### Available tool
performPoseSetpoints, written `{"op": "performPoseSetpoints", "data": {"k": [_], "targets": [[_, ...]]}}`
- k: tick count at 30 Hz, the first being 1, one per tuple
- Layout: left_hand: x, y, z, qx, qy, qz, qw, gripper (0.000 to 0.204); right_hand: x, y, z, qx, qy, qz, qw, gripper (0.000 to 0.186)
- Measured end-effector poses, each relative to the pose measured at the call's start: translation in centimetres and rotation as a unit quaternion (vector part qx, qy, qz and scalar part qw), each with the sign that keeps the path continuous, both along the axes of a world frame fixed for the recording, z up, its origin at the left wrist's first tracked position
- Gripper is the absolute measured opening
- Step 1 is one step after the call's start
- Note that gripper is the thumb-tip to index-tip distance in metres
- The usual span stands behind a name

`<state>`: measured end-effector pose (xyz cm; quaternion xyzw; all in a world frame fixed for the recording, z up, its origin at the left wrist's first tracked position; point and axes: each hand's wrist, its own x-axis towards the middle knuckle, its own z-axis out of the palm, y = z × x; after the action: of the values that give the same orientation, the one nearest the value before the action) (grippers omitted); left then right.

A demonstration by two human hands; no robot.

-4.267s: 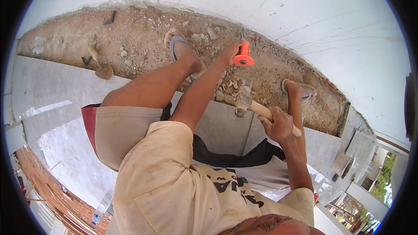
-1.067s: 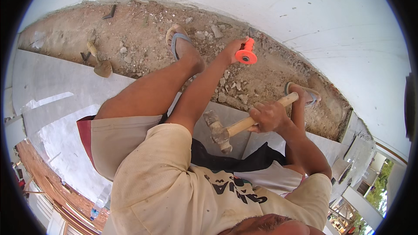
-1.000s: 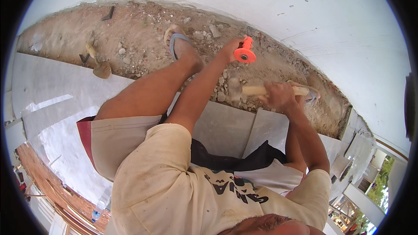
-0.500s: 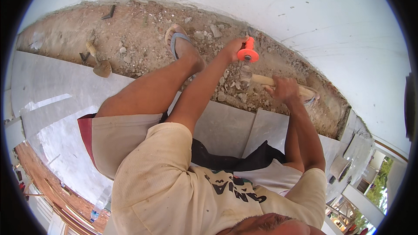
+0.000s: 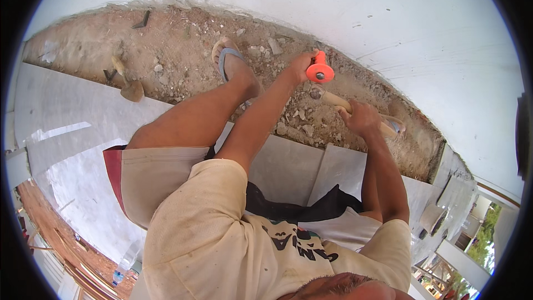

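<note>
My left hand (image 5: 302,66) is wrapped round the orange grip of a chisel with a round hand guard (image 5: 320,73). It holds the chisel over the strip of broken ground beside the white wall. The metal end of the chisel shows in the middle of the guard; its tip is hidden. In my right hand (image 5: 363,119) is a hammer with a pale wooden handle (image 5: 336,100). Its head (image 5: 317,93) is just below the guard, apart from it, and is hard to make out.
A white wall (image 5: 422,39) curves along the far side. Rubble and loose stones (image 5: 275,46) cover the dirt strip. A trowel (image 5: 132,90) lies at the left, with a dark angled piece (image 5: 142,20) beyond it. Grey tiles (image 5: 288,158) border the near side. My sandalled foot (image 5: 229,61) rests on the dirt.
The hammer head has shifted and turned, and now looks shorter beside the guard. The chisel has tilted, so its guard faces more toward me. Both hands keep their hold.
</note>
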<state>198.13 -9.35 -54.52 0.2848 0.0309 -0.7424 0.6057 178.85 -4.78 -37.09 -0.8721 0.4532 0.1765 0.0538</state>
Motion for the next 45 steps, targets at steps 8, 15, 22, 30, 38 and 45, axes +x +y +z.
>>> {"op": "performPoseSetpoints", "data": {"k": [8, 15, 22, 30, 38, 45], "targets": [[0.8, -0.1, 0.0, -0.040, 0.022, -0.015, 0.999, 0.031, -3.3, 6.7, 1.7, 0.003, -0.132, -0.003, 0.991, 0.040], [1.0, -1.6, -0.5, -0.044, 0.005, -0.046, 0.998, 0.027, -1.9, 4.3, -0.8, -0.069, -0.233, 0.145, 0.959, 0.044], [-0.2, -3.5, -1.4, -0.025, 0.119, 0.041, 0.992, 0.020, -1.2, 4.2, -1.0, -0.066, -0.192, -0.143, 0.969, 0.042], [-1.6, 0.5, 1.3, 0.048, -0.030, -0.026, 0.998, 0.019, -3.9, 9.7, 0.8, 0.069, -0.294, -0.244, 0.922, 0.044], [-2.5, 0.4, 1.5, -0.010, -0.037, -0.040, 0.998, 0.027, -5.3, 13.4, -0.2, 0.092, -0.351, -0.293, 0.885, 0.046], [-3.1, 1.2, 1.9, 0.009, -0.018, -0.025, 0.999, 0.029, -5.7, 14.5, -1.0, 0.118, -0.387, -0.333, 0.852, 0.049]]}}
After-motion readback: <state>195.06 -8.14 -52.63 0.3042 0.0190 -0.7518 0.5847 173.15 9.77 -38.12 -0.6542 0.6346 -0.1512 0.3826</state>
